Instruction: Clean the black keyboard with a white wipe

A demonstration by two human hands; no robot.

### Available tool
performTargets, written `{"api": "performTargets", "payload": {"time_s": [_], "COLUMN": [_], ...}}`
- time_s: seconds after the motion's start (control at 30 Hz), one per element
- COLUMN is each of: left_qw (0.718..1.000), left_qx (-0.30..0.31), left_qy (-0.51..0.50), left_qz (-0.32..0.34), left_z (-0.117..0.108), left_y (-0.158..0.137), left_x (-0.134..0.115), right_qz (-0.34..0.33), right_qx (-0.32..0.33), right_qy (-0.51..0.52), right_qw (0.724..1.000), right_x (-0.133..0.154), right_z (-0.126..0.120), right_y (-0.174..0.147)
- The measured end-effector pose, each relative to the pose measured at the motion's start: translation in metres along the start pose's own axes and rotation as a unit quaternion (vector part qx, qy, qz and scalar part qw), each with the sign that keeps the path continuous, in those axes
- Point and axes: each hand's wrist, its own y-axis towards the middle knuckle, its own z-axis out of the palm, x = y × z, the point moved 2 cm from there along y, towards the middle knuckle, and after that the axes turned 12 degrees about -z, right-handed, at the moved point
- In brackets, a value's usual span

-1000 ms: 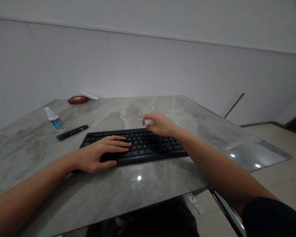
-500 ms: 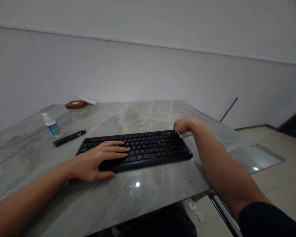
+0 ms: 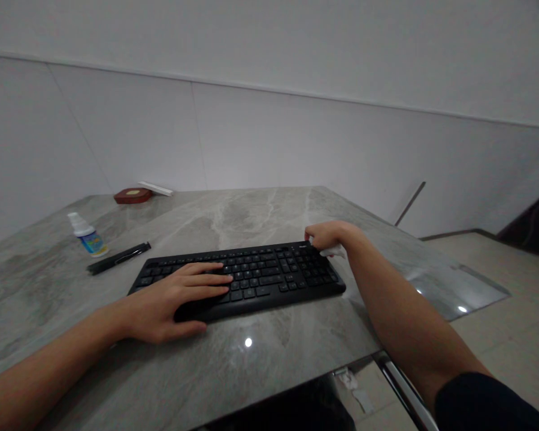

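Observation:
A black keyboard (image 3: 269,275) lies across the grey marbled table (image 3: 278,359). My left hand (image 3: 175,299) rests on its left part, fingers stretched over the keys and thumb by the front edge. At the far right corner of the keyboard is my right hand (image 3: 326,235), fingers curled closed around a crumpled white tissue or wipe (image 3: 335,251). Most of the tissue is hidden under the hand. The right fingers touch the keyboard's back edge near the number keys.
Left of the keyboard lie a black pen-like object (image 3: 119,258) and a small white spray bottle (image 3: 88,234) with a blue label. Against the wall sit a reddish-brown box (image 3: 133,196) and a white strip (image 3: 155,188). A metal table leg (image 3: 406,389) stands at the lower right.
My right hand has shifted slightly left along the keyboard's back edge with the tissue. The left hand stays on the keys. The whole view has tilted a little.

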Motion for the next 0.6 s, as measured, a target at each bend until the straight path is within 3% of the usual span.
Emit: {"api": "performTargets", "payload": {"time_s": [0.3,0.5,0.6], "left_qw": [1.000,1.000,1.000], "left_qx": [-0.008,-0.014,-0.015], "left_qy": [-0.014,-0.020,-0.012], "left_qz": [0.001,0.012,0.015], "left_z": [0.000,-0.001,-0.002], "left_y": [0.001,0.001,0.000], "left_x": [0.000,-0.002,-0.002], "right_qz": [-0.076,-0.188,-0.190], "right_qx": [-0.040,-0.056,-0.070], "right_qy": [-0.015,0.021,0.013], "right_qw": [0.996,0.980,0.979], "right_x": [0.019,0.046,0.054], "right_z": [0.003,0.007,0.010], "right_y": [0.010,0.012,0.012]}}
